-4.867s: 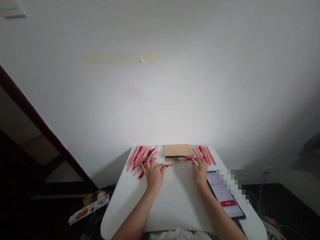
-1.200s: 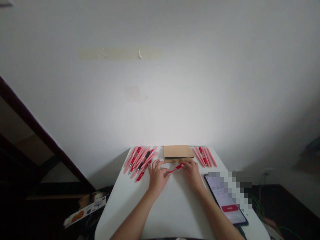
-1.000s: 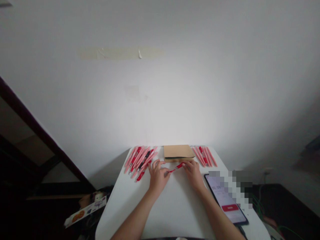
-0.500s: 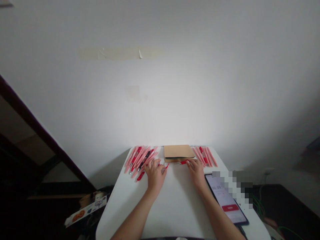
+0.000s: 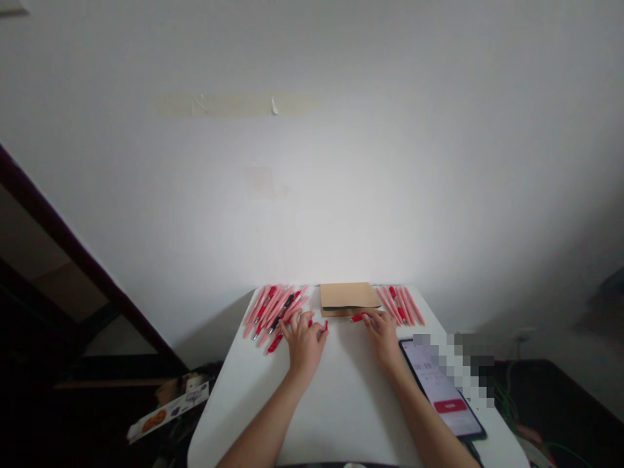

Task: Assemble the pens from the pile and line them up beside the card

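My left hand [image 5: 303, 340] rests on the white table [image 5: 341, 403], fingers bent, pinching a small red pen piece [image 5: 325, 327] at its right side and reaching onto the pile of red and pink pens [image 5: 273, 307] at the far left. My right hand [image 5: 383, 335] lies near the brown cardboard box [image 5: 347, 297] and grips a red pen [image 5: 358, 317] whose tip pokes out to the left. A second row of pink and red pens [image 5: 400, 303] lies just beyond the right hand.
A phone [image 5: 441, 389] with a lit screen and a red button lies on the table at the right, partly blurred out. A white wall rises straight behind the table. A printed carton [image 5: 168, 408] sits on the dark floor at the left.
A second ago both hands held one red pen together at the table's middle. They have drawn apart: the left went toward the left pile with a small piece, the right toward the box with the pen.
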Available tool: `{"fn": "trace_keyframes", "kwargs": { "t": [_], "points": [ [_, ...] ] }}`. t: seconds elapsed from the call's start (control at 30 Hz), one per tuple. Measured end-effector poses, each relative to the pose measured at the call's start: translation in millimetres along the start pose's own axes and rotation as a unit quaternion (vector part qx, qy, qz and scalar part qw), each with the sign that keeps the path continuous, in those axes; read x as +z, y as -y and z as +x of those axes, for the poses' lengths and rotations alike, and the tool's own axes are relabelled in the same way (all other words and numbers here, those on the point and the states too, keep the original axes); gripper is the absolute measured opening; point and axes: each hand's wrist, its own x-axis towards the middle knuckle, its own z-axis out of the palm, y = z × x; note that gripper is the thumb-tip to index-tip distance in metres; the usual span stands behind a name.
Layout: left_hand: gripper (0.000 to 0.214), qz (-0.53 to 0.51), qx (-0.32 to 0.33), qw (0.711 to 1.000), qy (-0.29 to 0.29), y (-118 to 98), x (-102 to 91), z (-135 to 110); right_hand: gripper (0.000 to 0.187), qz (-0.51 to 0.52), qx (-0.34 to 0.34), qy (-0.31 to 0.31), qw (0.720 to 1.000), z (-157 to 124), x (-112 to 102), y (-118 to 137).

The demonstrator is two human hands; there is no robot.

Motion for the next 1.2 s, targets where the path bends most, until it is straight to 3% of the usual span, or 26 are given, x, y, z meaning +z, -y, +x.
{"fn": "trace_keyframes", "kwargs": {
  "t": [0.47, 0.67, 1.2],
  "points": [
    [0.001, -0.015, 0.006, 1.000, -0.014, 2.2, 1.6, -0.3, 0.059, 0.008, -0.001, -0.003, 1.000, -1.5, 0.2, 0.9],
    [0.019, -0.076, 0.063, 0.995, 0.000, 0.6, 3.1, 2.5, 0.063, 0.007, 0.001, 0.000, 1.000, -1.4, -0.3, 4.9],
    [0.010, -0.087, 0.034, 0.995, 0.037, -1.8, 3.3, 2.0, 0.059, 0.029, -0.014, 0.065, 0.997, -3.5, -0.8, 13.8]
  ]
}}
